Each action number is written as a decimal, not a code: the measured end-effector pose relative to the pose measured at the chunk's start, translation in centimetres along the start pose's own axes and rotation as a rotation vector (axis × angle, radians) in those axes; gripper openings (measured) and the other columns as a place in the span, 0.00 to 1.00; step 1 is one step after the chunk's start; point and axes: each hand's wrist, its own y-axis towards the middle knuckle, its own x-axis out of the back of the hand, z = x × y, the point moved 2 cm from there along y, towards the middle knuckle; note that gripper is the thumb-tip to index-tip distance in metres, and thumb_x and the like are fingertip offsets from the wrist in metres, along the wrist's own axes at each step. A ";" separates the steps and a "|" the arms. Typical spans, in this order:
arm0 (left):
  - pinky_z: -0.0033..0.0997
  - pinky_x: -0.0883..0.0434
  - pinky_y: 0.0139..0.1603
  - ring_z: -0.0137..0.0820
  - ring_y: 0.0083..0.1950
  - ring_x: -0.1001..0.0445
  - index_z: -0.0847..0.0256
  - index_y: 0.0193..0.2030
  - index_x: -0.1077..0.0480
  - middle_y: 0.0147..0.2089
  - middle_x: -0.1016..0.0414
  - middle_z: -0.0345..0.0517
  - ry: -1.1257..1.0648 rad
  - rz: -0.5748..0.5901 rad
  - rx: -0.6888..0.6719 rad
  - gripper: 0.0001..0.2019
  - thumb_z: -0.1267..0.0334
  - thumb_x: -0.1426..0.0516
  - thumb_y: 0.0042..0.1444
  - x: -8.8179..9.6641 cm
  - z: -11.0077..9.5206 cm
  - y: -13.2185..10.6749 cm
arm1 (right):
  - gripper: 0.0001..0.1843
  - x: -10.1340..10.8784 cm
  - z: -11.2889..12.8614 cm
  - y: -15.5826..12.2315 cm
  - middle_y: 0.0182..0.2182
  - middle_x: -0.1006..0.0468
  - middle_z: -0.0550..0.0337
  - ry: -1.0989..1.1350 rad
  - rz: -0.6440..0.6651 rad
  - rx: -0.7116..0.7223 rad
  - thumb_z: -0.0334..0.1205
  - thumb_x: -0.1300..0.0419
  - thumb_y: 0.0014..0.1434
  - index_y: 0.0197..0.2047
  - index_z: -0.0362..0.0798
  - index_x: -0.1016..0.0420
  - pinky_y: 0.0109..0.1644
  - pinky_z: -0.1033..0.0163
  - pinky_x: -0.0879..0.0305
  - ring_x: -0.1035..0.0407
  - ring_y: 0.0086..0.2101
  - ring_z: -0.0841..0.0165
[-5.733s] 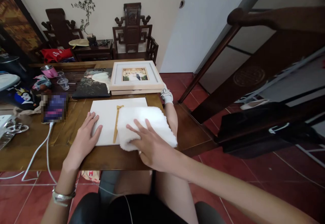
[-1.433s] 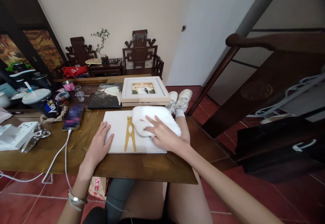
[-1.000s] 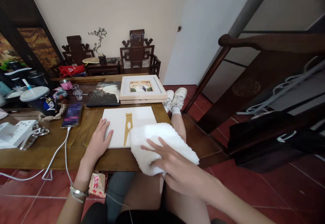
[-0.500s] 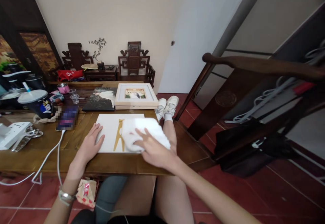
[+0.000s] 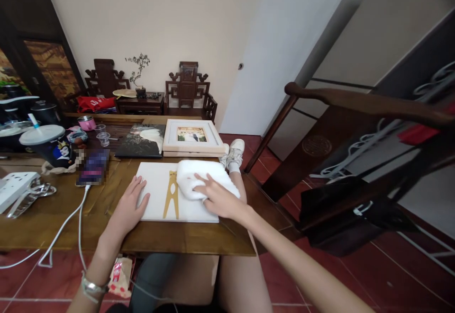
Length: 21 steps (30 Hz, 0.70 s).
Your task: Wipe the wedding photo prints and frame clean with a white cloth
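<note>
A white rectangular board (image 5: 153, 199) with a gold, cat-headed figure (image 5: 171, 193) on it lies flat near the table's front edge. My left hand (image 5: 131, 201) rests along the board's left side, fingers stretched out and holding nothing. Over the board's right part is a folded, fluffy white cloth (image 5: 188, 173). My right hand (image 5: 218, 197) presses this cloth down, its fingers spread on top and its thumb side hidden. What the cloth covers on the board cannot be seen.
Behind the board lie a framed photo (image 5: 194, 138) and a dark picture panel (image 5: 140, 141) with a white shape. To the left are a phone (image 5: 93, 167) on a white cable, a lidded cup (image 5: 46, 140) and a power strip (image 5: 17, 187). A wooden chair (image 5: 316, 145) stands right.
My right hand and the cloth have slid away from me and slightly right, uncovering the board's front right corner. My left hand stays at the left edge. The view has shifted a little.
</note>
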 end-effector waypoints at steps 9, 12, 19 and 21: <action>0.51 0.41 0.69 0.44 0.73 0.49 0.69 0.61 0.36 0.69 0.41 0.63 0.030 0.007 0.024 0.23 0.57 0.53 0.65 -0.3 -0.9 -0.4 | 0.29 -1.7 1.8 0.2 0.66 0.41 0.40 -0.038 -0.024 -0.080 0.18 0.51 0.44 0.49 0.41 0.25 0.68 0.35 0.57 0.58 0.68 0.51; 0.52 0.40 0.68 0.44 0.73 0.48 0.68 0.61 0.36 0.68 0.40 0.62 0.045 -0.020 0.024 0.22 0.58 0.53 0.65 -0.5 -1.0 -0.4 | 0.28 -2.5 4.7 -2.6 0.68 0.45 0.45 0.007 0.004 -0.045 0.19 0.50 0.43 0.46 0.43 0.23 0.68 0.33 0.60 0.64 0.68 0.51; 0.50 0.43 0.70 0.45 0.72 0.48 0.69 0.59 0.35 0.67 0.38 0.63 0.067 0.000 0.008 0.22 0.58 0.53 0.64 -0.5 -0.7 -0.3 | 0.28 -1.3 4.4 -3.4 0.67 0.42 0.42 0.049 0.051 -0.049 0.20 0.50 0.44 0.48 0.42 0.24 0.70 0.38 0.58 0.58 0.68 0.54; 0.50 0.43 0.70 0.46 0.72 0.48 0.69 0.59 0.34 0.68 0.39 0.62 0.076 0.023 0.015 0.22 0.58 0.53 0.64 -0.3 -0.6 -0.2 | 0.27 -1.2 2.2 -1.8 0.65 0.41 0.37 0.006 0.002 -0.063 0.20 0.50 0.46 0.50 0.39 0.25 0.70 0.40 0.59 0.57 0.68 0.54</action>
